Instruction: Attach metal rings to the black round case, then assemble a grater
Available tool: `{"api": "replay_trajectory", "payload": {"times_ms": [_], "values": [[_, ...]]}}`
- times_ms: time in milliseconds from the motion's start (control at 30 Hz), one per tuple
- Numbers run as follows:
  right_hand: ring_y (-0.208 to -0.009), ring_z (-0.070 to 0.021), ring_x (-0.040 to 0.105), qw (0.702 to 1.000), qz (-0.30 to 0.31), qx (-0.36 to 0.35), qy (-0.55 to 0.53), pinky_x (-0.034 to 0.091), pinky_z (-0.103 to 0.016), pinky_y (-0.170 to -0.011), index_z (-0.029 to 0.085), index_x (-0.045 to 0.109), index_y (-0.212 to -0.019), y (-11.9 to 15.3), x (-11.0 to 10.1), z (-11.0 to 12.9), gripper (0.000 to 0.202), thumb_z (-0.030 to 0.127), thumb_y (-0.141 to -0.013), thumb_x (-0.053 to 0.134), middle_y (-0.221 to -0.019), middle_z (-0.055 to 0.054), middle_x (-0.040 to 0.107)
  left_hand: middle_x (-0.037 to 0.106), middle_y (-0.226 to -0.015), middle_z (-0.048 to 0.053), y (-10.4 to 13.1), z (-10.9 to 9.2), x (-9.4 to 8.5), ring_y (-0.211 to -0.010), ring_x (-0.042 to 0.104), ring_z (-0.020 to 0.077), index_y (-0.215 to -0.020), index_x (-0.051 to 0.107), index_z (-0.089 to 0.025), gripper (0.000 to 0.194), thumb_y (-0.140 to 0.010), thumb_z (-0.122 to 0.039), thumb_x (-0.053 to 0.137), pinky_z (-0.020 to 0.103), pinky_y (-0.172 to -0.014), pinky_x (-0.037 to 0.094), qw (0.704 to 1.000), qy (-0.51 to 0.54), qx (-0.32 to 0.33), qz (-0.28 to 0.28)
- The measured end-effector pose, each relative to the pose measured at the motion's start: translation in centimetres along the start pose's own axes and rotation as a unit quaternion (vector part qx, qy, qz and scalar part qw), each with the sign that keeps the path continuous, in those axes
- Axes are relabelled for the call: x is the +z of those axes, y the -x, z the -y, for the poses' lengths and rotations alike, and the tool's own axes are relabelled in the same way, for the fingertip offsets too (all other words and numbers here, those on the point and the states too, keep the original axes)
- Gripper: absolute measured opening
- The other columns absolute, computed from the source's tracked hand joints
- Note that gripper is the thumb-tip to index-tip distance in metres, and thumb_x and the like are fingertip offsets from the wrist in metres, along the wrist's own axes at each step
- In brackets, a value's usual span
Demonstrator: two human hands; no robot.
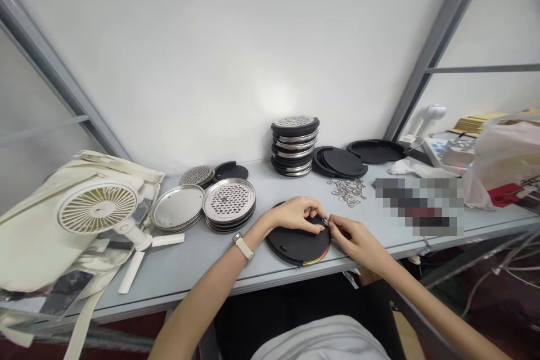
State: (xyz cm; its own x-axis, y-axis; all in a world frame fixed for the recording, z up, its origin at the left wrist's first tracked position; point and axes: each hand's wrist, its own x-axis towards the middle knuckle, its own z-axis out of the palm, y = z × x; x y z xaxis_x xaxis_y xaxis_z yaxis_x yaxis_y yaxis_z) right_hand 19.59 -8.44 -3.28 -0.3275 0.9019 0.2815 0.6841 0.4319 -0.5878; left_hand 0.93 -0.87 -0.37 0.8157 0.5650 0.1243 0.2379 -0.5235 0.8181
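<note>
A round black disc (pixel 297 244) with a red, yellow and green strip along its near right edge lies at the front of the grey table. My left hand (pixel 297 215) reaches over the disc, its fingers curled and its thumb and forefinger at a small metal wire clip (pixel 324 223) by the right rim. From the other side my right hand (pixel 354 239) pinches the same clip, thumb against forefinger. The fingertips partly hide the clip. Behind the hands lies a loose pile of similar metal clips (pixel 348 191).
Perforated metal grater discs (pixel 229 201) and plain metal discs (pixel 177 207) are stacked left. A tall stack of black-and-silver discs (pixel 294 146) stands behind, near black round trays (pixel 375 151). A white fan (pixel 99 208) and bag (pixel 34 225) occupy the left end; a plastic bag (pixel 502 160) sits right.
</note>
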Motion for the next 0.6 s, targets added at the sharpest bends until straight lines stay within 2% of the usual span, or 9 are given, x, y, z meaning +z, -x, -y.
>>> {"api": "replay_trajectory", "payload": {"times_ms": [167, 433, 600], "values": [[-0.051, -0.0120, 0.041, 1.000, -0.002, -0.003, 0.006, 0.032, -0.023, -0.051, 0.021, 0.037, -0.064, 0.01, -0.01, 0.04, 0.030, 0.032, -0.092, 0.034, -0.055, 0.004, 0.043, 0.042, -0.069, -0.004, 0.00, 0.06, 0.00, -0.062, 0.038, 0.0071, -0.090, 0.064, -0.012, 0.028, -0.065, -0.023, 0.071, 0.021, -0.057, 0.031, 0.999, 0.033, -0.024, 0.012], [-0.052, -0.0120, 0.041, 1.000, -0.008, -0.004, 0.011, 0.031, -0.024, -0.053, 0.021, 0.037, -0.065, 0.15, 0.19, -0.21, 0.029, 0.031, -0.092, 0.035, -0.056, 0.004, 0.043, 0.041, -0.069, -0.004, 0.02, 0.18, -0.06, -0.061, 0.037, 0.0066, -0.091, 0.064, -0.011, 0.030, -0.066, -0.026, 0.070, 0.021, -0.055, 0.030, 0.998, 0.063, 0.000, 0.019], [-0.052, -0.0118, 0.041, 1.000, -0.008, -0.009, 0.011, 0.030, -0.023, -0.053, 0.021, 0.034, -0.065, 0.17, 0.22, -0.15, 0.028, 0.030, -0.091, 0.035, -0.057, 0.005, 0.041, 0.041, -0.068, -0.004, 0.01, 0.04, -0.09, -0.060, 0.037, 0.0059, -0.093, 0.064, -0.011, 0.031, -0.066, -0.025, 0.070, 0.020, -0.055, 0.030, 0.997, 0.068, -0.012, 0.022]]}}
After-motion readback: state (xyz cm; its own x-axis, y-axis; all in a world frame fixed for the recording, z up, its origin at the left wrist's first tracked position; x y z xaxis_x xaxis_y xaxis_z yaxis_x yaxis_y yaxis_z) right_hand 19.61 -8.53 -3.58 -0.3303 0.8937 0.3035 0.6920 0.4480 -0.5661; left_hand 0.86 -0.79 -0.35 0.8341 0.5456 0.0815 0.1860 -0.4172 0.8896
